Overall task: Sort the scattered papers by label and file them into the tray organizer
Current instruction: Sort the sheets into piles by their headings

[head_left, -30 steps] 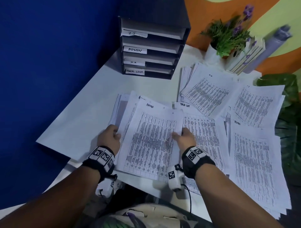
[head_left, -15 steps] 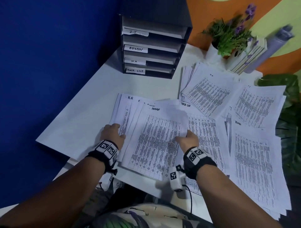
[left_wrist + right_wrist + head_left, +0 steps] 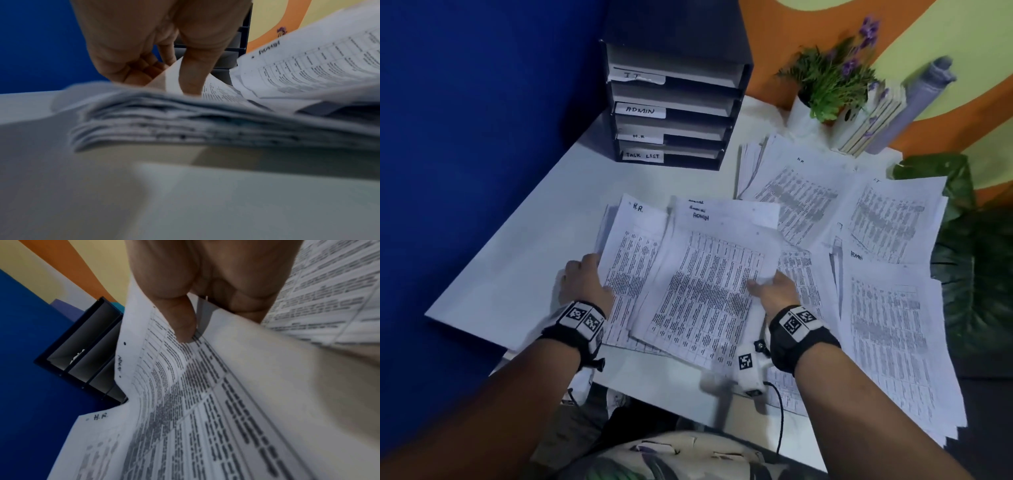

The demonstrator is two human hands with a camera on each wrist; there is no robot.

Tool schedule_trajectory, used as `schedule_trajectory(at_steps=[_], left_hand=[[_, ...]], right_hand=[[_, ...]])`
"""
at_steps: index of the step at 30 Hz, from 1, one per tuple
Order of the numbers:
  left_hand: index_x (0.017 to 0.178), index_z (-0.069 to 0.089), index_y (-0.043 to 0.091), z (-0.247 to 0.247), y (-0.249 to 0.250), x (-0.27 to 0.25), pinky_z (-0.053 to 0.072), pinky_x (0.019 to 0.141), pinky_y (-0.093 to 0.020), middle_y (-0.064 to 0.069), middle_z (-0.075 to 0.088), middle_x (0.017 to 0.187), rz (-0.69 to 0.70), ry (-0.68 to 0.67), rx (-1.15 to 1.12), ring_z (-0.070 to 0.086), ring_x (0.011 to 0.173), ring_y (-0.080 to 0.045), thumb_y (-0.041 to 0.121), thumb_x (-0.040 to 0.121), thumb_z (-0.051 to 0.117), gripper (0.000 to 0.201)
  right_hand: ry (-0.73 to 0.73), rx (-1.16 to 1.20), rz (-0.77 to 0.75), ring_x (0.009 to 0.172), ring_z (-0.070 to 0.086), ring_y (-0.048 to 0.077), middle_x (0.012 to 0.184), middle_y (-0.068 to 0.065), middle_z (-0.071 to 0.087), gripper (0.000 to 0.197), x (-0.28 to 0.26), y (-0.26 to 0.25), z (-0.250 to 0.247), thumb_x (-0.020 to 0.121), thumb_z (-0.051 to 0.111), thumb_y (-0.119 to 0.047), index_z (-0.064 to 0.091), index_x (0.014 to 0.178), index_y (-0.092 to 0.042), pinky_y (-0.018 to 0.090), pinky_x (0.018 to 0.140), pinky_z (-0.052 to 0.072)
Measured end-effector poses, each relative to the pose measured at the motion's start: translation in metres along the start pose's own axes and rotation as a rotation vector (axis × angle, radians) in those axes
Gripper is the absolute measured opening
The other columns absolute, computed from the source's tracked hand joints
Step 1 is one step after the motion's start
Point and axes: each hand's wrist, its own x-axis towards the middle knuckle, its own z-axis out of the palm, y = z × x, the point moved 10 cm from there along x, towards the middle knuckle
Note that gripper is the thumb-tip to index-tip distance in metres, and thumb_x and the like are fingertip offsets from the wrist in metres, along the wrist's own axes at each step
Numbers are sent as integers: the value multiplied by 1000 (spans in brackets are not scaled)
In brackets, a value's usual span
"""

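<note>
Sorting step: right hand fingers pinch the ADMIN sheets; left hand fingers pinch the HR stack. Next: file into the ADMIN tray.

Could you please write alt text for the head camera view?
The right hand lifts ADMIN sheets off an H.R. stack that the left hand holds, on a table before a labelled tray organizer.

Matt printed paper sheets lie on a smooth white table.
</note>
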Motion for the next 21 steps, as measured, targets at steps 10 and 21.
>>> schedule_trajectory(at_steps=[10,21], left_hand=[[111,53,7,4,11,0,48,80,-38,-16,64,103,-11,28,-139,60,92,-34,-2,87,54,26],[115,54,-2,12,9,3,48,87,-44,-26,64,110,24,55,-71,62,100,-40,9,71,83,54]], right_hand=[[-80,83,-92,110,62,23,119,5,65,52,-15,-1,3,74,74,-17,55,122,-13,41,92,54],[315,-164,-115,71,60,24,79,3,57,14,8,18,-146,92,48,-4,49,105,-10,34,60,53]])
